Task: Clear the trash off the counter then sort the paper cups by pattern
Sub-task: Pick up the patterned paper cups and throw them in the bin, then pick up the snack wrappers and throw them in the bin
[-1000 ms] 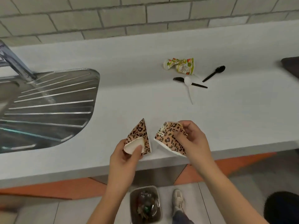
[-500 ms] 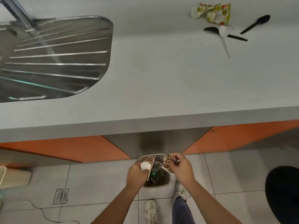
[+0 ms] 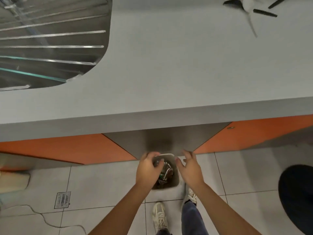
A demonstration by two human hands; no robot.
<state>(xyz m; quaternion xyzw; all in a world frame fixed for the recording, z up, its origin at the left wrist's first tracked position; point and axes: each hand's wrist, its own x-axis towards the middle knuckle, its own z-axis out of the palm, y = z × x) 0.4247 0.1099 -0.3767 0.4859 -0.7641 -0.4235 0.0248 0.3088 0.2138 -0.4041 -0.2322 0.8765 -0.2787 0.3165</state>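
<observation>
HANDS EMPTIED AT THE BIN: Both hands are seen free over the small grey plastic bin (image 3: 176,181) that stands on the tiled floor (image 3: 101,184) under the pale grey counter (image 3: 169,73). The two crushed leopard-print paper cups were held at the counter edge a second ago and above the bin half a second ago. They are no longer gripped and are taken to have been dropped in, though they cannot be picked out among the dark, blurred litter inside.

The left hand (image 3: 147,168) is held over the bin's left rim with fingers loosely curled and nothing seen in them. The right hand (image 3: 190,168) is kept just beside the right rim, fingers spread and relaxed. Two pieces of trash are thus judged cleared.

More is left to be removed. A black plastic fork (image 3: 264,13), crossed by a white plastic spoon (image 3: 248,5), lies at the far right of the counter, well apart from the stainless-steel draining board (image 3: 50,39). A second black utensil (image 3: 277,2) is cut off by the frame's top edge. The cups to be sorted by pattern are not in view, and that stage is judged not yet begun.
</observation>
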